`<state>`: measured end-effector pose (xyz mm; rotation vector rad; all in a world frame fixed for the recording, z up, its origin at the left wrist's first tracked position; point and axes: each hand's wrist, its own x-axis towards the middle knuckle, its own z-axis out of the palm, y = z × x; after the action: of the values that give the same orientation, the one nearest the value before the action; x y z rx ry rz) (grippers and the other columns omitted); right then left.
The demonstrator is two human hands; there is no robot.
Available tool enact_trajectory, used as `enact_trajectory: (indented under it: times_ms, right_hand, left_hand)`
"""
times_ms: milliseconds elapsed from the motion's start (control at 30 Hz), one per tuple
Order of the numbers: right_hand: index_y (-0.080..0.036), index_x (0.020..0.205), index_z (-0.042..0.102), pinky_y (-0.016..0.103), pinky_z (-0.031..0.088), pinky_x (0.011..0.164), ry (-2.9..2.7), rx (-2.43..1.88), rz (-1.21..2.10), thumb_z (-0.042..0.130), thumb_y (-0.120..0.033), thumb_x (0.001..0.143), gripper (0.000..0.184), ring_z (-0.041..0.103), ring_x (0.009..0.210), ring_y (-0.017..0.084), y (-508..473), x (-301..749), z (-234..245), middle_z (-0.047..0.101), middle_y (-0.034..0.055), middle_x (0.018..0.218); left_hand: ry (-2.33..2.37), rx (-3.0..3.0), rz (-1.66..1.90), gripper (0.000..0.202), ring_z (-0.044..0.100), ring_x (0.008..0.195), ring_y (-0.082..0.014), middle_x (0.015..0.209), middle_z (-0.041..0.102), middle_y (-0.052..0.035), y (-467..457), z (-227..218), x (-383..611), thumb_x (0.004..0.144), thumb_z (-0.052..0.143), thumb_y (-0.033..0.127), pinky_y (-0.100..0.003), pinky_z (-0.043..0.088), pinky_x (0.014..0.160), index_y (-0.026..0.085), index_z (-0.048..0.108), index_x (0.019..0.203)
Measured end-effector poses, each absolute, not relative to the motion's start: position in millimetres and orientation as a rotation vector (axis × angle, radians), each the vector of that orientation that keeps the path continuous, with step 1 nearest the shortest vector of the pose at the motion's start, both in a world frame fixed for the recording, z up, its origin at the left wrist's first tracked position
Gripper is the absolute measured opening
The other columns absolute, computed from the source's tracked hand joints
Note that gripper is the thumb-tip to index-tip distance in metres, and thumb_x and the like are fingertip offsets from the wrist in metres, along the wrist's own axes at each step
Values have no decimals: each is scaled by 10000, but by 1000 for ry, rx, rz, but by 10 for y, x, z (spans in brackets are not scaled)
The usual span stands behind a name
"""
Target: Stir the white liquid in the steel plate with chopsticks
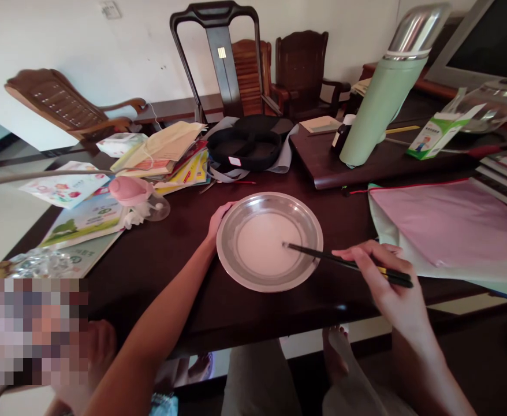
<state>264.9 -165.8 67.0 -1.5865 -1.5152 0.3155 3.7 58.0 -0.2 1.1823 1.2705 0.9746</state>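
Note:
A shallow round metal bowl point(308, 218) sits on the dark table before me, with a whitish, milky liquid point(264, 242) in it. My left hand point(220, 219) grips the bowl's left side; most of its fingers are hidden behind the rim. Black chopsticks point(323, 256) are pinched in my right hand point(390, 283), to the right of the bowl. They slant over the bowl's right rim, and their tips touch or dip into the liquid near its middle.
Papers and booklets point(162, 153) and a pink-topped bottle point(132, 192) lie left. Behind the bowl is a black case point(245, 144). A green thermos point(379, 104) stands on a raised board. A pink pouch point(448, 219) lies right. Another person's hand point(101, 341) shows lower left.

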Motion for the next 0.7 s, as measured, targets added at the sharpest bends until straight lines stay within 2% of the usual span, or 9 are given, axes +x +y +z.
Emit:
enact_trajectory:
  times_ms: [133,233,333,500,600,700]
  right_hand:
    - [-259,796,665,348,318,790,-1575,-1512,524,485,-293,968,251,643,754,149,-1697,2569,672,747,-50,843]
    - [-256,858,661,359,310,792,-1694,-1467,555,465,-318,976,237,660,804,159,-1593,2389,591,751,-31,924]
    - [-255,906,645,371,295,786,-1755,-1478,459,466,-318,977,202,664,848,170,-1464,2275,517,751,-14,983]
    - [-245,890,645,382,287,781,-1664,-1593,231,480,-317,970,197,662,802,173,-1429,2405,524,757,2,954]
    - [-247,878,658,380,293,765,-1584,-1637,212,481,-326,965,212,660,769,177,-1531,2562,591,754,1,910]
    - [-256,846,665,379,305,774,-1537,-1640,277,498,-320,958,212,657,772,183,-1668,2682,681,756,-9,895]
  left_hand:
    - [1293,1171,972,413,450,1316,-281,1098,717,105,546,23,52,778,557,603,-564,334,1131,367,670,1098]
    - [1276,1179,972,365,475,1285,-267,1056,728,104,556,16,46,784,566,580,-538,358,1119,370,680,1060]
    - [1210,1159,968,279,511,1252,-273,1035,740,72,576,2,33,791,595,519,-472,392,1092,338,722,961]
    - [1121,1086,1009,285,578,1177,-325,991,750,-1,575,21,63,821,564,466,-465,421,1051,244,743,823]
    - [1169,1135,1033,317,592,1139,-304,1040,726,-19,557,57,98,896,510,434,-429,444,1020,211,736,894]
    - [1224,1202,1043,309,600,1085,-264,1181,642,-60,526,82,103,938,510,391,-436,498,932,176,661,1100]
